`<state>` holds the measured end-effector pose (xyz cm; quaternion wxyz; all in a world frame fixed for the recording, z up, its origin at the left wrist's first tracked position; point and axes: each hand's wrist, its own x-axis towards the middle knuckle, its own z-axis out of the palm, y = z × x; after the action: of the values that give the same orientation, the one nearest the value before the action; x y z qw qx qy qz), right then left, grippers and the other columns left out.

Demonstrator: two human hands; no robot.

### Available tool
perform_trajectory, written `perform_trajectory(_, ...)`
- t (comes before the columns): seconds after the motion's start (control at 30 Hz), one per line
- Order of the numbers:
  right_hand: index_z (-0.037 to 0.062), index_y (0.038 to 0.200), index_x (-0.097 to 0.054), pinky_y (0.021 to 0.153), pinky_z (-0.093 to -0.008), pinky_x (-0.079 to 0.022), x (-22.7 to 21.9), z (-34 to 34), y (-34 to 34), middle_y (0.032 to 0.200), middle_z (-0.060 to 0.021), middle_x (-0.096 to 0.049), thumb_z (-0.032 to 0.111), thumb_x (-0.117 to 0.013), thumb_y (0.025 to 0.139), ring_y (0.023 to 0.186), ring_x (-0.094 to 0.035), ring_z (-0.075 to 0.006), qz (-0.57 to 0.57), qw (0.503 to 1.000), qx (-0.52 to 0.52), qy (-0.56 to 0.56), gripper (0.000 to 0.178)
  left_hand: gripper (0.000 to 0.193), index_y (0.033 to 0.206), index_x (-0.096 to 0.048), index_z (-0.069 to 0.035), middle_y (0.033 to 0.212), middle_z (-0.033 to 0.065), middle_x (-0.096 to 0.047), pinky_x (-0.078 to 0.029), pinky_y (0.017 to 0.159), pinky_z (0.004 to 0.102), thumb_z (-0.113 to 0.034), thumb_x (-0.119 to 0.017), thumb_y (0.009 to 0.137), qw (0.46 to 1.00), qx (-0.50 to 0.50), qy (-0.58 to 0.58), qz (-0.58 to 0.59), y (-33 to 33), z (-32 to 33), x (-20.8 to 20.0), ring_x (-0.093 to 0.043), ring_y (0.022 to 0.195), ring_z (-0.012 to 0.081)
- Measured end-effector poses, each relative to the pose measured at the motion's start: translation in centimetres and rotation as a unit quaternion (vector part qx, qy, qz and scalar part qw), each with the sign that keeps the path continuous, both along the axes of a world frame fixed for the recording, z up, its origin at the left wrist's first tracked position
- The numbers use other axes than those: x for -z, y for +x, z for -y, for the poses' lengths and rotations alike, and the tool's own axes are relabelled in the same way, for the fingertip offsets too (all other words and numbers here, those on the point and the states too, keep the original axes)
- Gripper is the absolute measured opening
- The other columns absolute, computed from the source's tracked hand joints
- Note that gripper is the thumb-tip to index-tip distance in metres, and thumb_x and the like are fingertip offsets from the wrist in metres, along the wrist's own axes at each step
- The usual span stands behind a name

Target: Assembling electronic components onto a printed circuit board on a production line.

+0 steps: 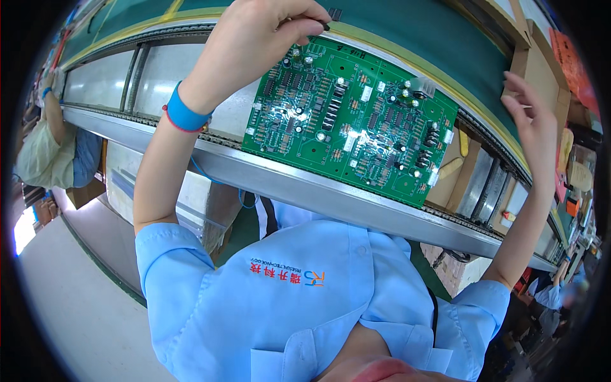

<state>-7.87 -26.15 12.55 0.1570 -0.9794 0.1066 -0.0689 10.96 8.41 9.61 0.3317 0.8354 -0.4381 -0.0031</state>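
Observation:
A large green circuit board lies across the rails in front of me, crowded with capacitors, chips and white connectors. Over its far left corner, my left hand has thumb and forefinger pinched on a small black component. That component is partly covered by the fingertips, so its exact kind cannot be made out. A blue band circles my left wrist. My right hand is raised at the far right, beside a cardboard box. Its fingers are apart and nothing shows in them.
A metal rail with a chain runs along the board's near side. Beyond the board stretches a green belt, where small dark parts lie. Yellow-handled items sit below the rails. Another person's arm shows at far left.

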Motion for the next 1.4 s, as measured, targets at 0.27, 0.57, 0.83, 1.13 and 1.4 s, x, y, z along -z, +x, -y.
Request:
perform_trajectory(0.27,0.0091,0.114,-0.068,0.073,-0.0337,-0.053,4.3,-8.2,3.2,0.099,-0.0090,-0.068,0.013,-0.067,0.087,0.082,-0.065,-0.0255,0.030,0.976,-0.214,0.014,0.027,0.010,0.088,-0.067,-0.004,0.084,0.0103,-0.066,-0.043,0.081,0.0340,-0.013,-0.069,0.084,0.992,0.026,0.098,0.075,-1.4,-2.0,-1.2,-0.063,0.079,0.0266)
perform_trajectory(0.57,0.0064,0.104,-0.068,0.071,-0.0391,-0.054,3.8,-9.6,3.7,0.090,-0.0109,-0.071,0.013,-0.067,0.085,0.085,-0.067,-0.0297,0.038,0.976,-0.201,-0.078,0.020,0.011,0.087,-0.062,-0.009,0.085,0.0034,-0.059,-0.037,0.095,0.0401,-0.006,-0.070,0.082,0.969,0.089,0.055,0.223,-1.3,-4.1,1.2,-0.058,0.081,0.0233)
perform_trajectory(0.83,0.0060,0.103,-0.067,0.069,-0.0415,-0.053,3.3,-10.3,3.9,0.087,-0.0130,-0.070,0.012,-0.067,0.085,0.083,-0.067,-0.0329,-0.008,0.979,-0.184,-0.090,0.019,0.012,0.084,-0.061,-0.009,0.084,0.0041,-0.057,-0.037,0.097,0.0424,-0.005,-0.071,0.080,0.960,0.102,0.094,0.242,-0.9,-3.5,2.0,-0.059,0.080,0.0243)
perform_trajectory(1.13,0.0134,0.129,-0.064,0.067,-0.0268,-0.048,0.7,-2.3,1.6,0.078,-0.0068,-0.067,0.023,-0.066,0.092,0.069,-0.058,-0.0102,0.012,0.998,0.043,0.048,0.038,0.010,0.083,-0.061,-0.008,0.084,0.0037,-0.057,-0.038,0.098,0.0429,-0.006,-0.070,0.080,0.950,0.129,0.107,0.264,-0.9,-2.9,2.1,-0.060,0.082,0.0228)
perform_trajectory(1.4,0.0064,0.122,-0.065,0.087,-0.0382,-0.050,2.1,19.2,-8.5,0.099,-0.0198,-0.071,0.043,-0.054,0.094,0.096,-0.068,-0.0302,-0.077,0.966,0.229,-0.096,0.047,0.006,0.090,-0.070,-0.007,0.084,0.0077,-0.065,-0.041,0.089,0.0404,-0.011,-0.066,0.087,0.976,0.025,0.088,0.198,-0.1,-4.8,1.1,-0.061,0.083,0.0276)
